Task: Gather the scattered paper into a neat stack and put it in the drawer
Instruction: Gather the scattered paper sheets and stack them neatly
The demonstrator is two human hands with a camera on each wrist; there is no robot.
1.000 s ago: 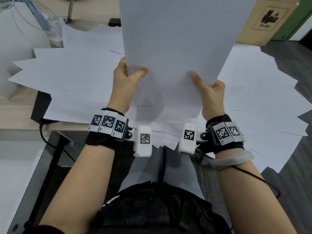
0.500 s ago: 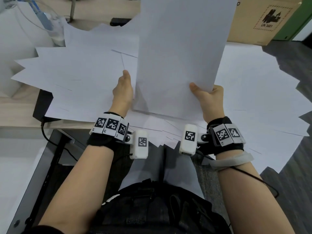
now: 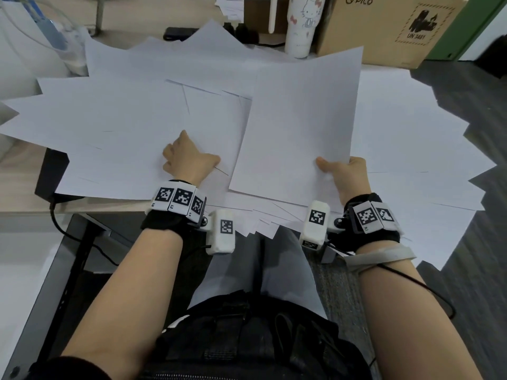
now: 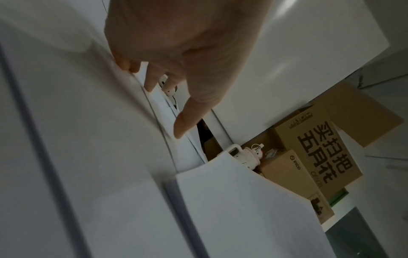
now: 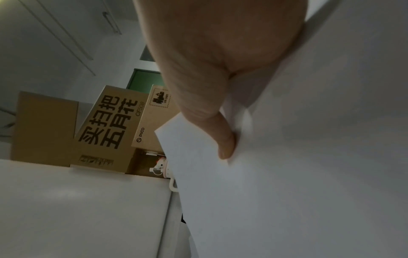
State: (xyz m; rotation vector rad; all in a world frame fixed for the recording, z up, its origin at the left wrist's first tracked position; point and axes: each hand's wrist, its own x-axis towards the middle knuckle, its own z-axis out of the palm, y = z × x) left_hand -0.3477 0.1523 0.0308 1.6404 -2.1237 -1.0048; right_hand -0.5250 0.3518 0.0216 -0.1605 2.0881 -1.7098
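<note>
The left hand [image 3: 189, 157] has let go of the gathered stack [image 3: 299, 127] and now reaches, fingers loose, onto the scattered paper [image 3: 115, 127] on the table [image 3: 24, 185]; the right hand [image 3: 347, 174] alone keeps its grip, thumb pinching the stack's near corner. More gathering remains, I judge; no drawer is visible.

White paper sheets [image 3: 115, 127] fanned over desk, gathered stack [image 3: 299, 133] raised

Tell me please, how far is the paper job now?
Early stage. Done: a small stack is gathered, and the right hand pinches its near edge. In hand: the left hand reaches onto the loose sheets, fingers at their edges, apparently for the next one. Left: most paper is still spread over the desk; no drawer is in view, so storing is not yet begun.
</note>
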